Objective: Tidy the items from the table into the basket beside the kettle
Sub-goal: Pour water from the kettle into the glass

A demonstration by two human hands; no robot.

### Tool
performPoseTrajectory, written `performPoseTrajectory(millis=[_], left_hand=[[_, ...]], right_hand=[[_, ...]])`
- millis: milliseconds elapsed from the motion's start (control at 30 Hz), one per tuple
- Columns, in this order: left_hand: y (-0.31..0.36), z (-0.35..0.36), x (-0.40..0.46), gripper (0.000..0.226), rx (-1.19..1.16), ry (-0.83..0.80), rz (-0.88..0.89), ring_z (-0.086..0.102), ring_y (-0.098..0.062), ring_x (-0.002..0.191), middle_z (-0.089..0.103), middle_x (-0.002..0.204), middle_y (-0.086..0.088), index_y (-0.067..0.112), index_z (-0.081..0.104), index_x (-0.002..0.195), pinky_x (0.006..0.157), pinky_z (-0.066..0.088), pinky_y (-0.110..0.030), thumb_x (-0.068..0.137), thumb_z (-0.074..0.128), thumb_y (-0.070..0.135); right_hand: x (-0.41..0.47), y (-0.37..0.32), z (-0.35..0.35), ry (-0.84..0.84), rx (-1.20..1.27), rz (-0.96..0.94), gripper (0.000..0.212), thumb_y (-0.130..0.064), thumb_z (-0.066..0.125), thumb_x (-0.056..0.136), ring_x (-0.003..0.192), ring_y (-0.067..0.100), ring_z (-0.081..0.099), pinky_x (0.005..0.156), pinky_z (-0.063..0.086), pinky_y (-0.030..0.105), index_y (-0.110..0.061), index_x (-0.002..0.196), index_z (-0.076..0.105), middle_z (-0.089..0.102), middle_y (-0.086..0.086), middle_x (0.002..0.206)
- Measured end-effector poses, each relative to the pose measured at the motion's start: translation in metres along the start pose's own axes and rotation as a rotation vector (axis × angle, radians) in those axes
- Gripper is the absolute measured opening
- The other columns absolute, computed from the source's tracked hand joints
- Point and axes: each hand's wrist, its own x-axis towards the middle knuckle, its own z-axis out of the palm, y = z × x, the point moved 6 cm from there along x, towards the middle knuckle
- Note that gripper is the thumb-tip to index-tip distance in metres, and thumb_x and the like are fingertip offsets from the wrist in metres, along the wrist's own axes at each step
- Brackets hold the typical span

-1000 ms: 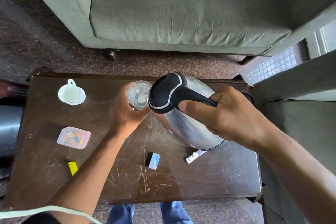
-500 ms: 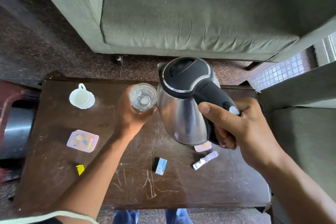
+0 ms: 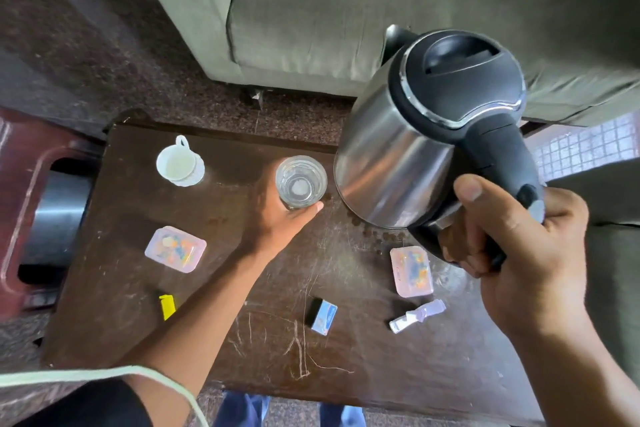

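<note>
A: Where are the person's hands?

B: The right hand (image 3: 519, 253) is wrapped round the black handle of a steel kettle (image 3: 415, 149), holding it in the air above the far right part of the dark wooden table (image 3: 121, 288), roughly upright, lid shut. The left hand (image 3: 277, 222) is curled round the lower side of a clear glass (image 3: 301, 182), which is just left of the kettle; whether the glass stands on the table or is lifted cannot be told.

A: And the things lying on the table?

B: A white cup (image 3: 176, 163) on its saucer sits at the far left. Nearer the person, on the left, lies a pink plastic box (image 3: 175, 249) with coloured bits inside, and close to it a small yellow piece (image 3: 167, 305). A second pink box (image 3: 411, 270) lies on the right, under the kettle hand, with a crumpled pale wrapper (image 3: 417, 315) just beside it. A small blue and black matchbox (image 3: 322, 315) lies between the two sides.

A: Any basket in sight?

B: None that can be made out. A green sofa (image 3: 346, 10) stands beyond the table.
</note>
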Motion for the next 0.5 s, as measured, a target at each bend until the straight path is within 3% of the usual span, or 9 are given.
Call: performPoseTrajectory(millis=[167, 500], left_hand=[[-0.009, 0.006, 0.000, 0.083, 0.019, 0.003, -0.004, 0.066, -0.014, 0.119, 0.065, 0.130, 0.007, 0.014, 0.060, 0.140, 0.106, 0.048, -0.016, 0.069, 0.100, 0.031], [-0.017, 0.018, -0.004, 0.086, 0.046, -0.004, -0.021, 0.067, -0.021, 0.122, 0.068, 0.135, -0.004, 0.011, 0.059, 0.143, 0.106, 0.055, -0.032, 0.070, 0.102, 0.027]], right_hand=[[0.004, 0.008, 0.003, 0.024, 0.022, -0.013, 0.056, -0.028, 0.072, 0.084, 0.034, 0.025, 0.023, 0.045, 0.026, 0.034, -0.010, 0.045, 0.037, 0.033, -0.008, 0.037], [0.012, 0.017, 0.002, 0.042, 0.003, -0.005, 0.061, -0.031, 0.072, 0.081, 0.033, 0.033, 0.020, 0.040, 0.024, 0.043, 0.001, 0.048, 0.032, 0.025, 0.009, 0.038]])
